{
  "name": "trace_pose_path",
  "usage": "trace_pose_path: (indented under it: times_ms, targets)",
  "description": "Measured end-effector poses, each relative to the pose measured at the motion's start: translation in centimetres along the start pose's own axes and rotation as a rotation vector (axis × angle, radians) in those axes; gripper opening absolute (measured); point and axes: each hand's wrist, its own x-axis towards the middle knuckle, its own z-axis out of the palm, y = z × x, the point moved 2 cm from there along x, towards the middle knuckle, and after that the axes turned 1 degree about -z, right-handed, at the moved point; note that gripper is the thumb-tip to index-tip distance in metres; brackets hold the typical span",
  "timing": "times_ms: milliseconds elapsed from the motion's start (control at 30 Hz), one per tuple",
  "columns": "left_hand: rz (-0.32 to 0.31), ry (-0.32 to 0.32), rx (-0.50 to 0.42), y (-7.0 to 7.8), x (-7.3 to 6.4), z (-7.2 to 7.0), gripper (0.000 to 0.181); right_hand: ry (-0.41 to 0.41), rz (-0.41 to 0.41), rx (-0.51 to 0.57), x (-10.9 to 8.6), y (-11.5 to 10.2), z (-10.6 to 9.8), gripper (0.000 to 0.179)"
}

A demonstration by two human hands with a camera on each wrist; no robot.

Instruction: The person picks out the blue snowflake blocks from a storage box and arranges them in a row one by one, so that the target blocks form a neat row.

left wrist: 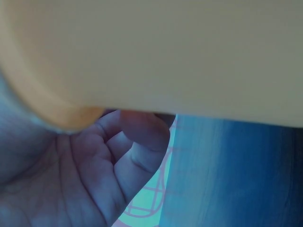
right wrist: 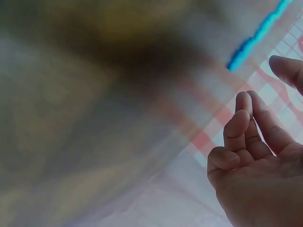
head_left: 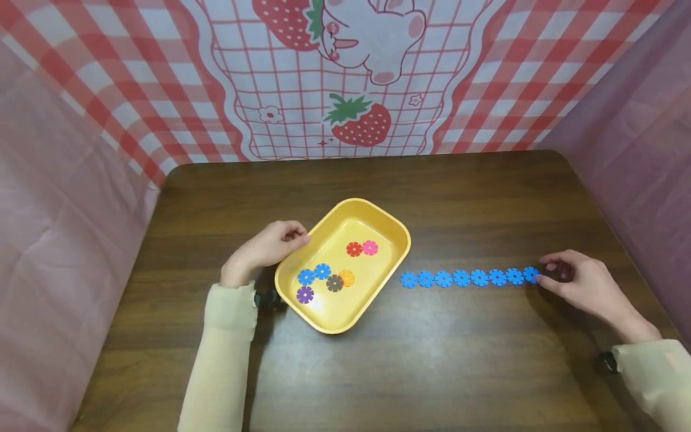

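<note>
A straight row of several blue flower-shaped discs [head_left: 461, 278] runs to the right of a yellow tray [head_left: 402, 231]. At the row's right end is my right hand [head_left: 588, 288], its thumb tip close by the last disc. In the right wrist view that hand's thumb and fingers stand apart with nothing between them, and the blue row shows blurred beyond. My left hand [head_left: 270, 245] is by the tray's left side, fingers loosely curled and thumb tip right at the outer rim. The tray hides part of those fingers in the left wrist view.
Inside the tray lie a red disc [head_left: 354, 249], a pink disc [head_left: 370, 248], two blue discs [head_left: 322, 271], a purple disc [head_left: 305, 294], a dark brown disc [head_left: 335, 283] and an orange disc [head_left: 347, 278]. Beneath is a brown wooden table [head_left: 432, 360]; a strawberry-print cloth [head_left: 459, 90] hangs behind.
</note>
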Motion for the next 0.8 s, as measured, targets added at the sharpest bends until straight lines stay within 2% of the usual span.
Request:
trace_pose_path:
  times_ms: [267,467,800]
  targets:
    - [0.012,0.001,0.007,0.1,0.0,-0.1,0.024,0.014,-0.041,0.044,1.7,-2.4,-0.7,0.032]
    - [0.012,-0.003,0.007,0.0,0.1,-0.1,0.024,-0.029,-0.078,0.072,3.1,-4.5,-0.5,0.032]
    - [0.011,-0.007,0.015,0.2,0.0,-0.1,0.024,-0.084,-0.241,0.088,5.9,-9.3,0.7,0.036]
